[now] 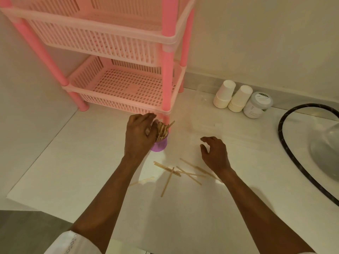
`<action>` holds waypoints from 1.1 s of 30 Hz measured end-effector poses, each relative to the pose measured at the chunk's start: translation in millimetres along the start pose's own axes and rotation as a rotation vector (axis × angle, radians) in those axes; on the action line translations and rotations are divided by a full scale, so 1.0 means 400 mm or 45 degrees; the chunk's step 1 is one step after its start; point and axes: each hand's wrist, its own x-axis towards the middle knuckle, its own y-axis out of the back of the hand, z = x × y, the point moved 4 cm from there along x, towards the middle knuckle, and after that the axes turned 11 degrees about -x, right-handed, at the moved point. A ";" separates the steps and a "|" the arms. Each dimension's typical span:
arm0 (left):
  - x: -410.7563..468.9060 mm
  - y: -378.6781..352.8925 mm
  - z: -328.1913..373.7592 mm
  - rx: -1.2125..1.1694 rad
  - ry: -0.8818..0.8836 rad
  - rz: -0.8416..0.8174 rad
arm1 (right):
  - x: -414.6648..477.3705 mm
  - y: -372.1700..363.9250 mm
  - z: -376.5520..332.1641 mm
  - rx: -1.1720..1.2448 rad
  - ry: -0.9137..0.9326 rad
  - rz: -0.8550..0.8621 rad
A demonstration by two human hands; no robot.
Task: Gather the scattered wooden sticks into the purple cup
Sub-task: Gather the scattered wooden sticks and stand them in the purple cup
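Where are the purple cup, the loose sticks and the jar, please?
purple cup (160, 146), head view, lower wall.
loose sticks (167, 182), head view, middle of one stick.
jar (261, 99), head view, lid.

cup (160, 146): left side and most of the rim hidden behind the left hand (140, 133)
left fingers (153, 124): tips lost among the sticks in the cup; grip unclear
sticks (176, 172): some run under the right wrist; a pale one at lower left is blurred
rack (117, 79): top cut off by the edge
jar (257, 105): label too small to read
sink (300, 158): right part out of frame
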 end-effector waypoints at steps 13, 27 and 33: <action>-0.082 -0.019 0.140 -0.276 -0.111 -0.187 | -0.046 -0.032 0.032 -0.203 -0.014 -0.177; -0.280 -0.004 -0.078 0.071 0.387 -0.779 | -0.124 -0.058 -0.025 -0.249 0.266 -0.260; -0.334 0.016 -0.104 0.171 0.490 -0.791 | -0.145 -0.064 -0.031 -0.250 0.309 -0.242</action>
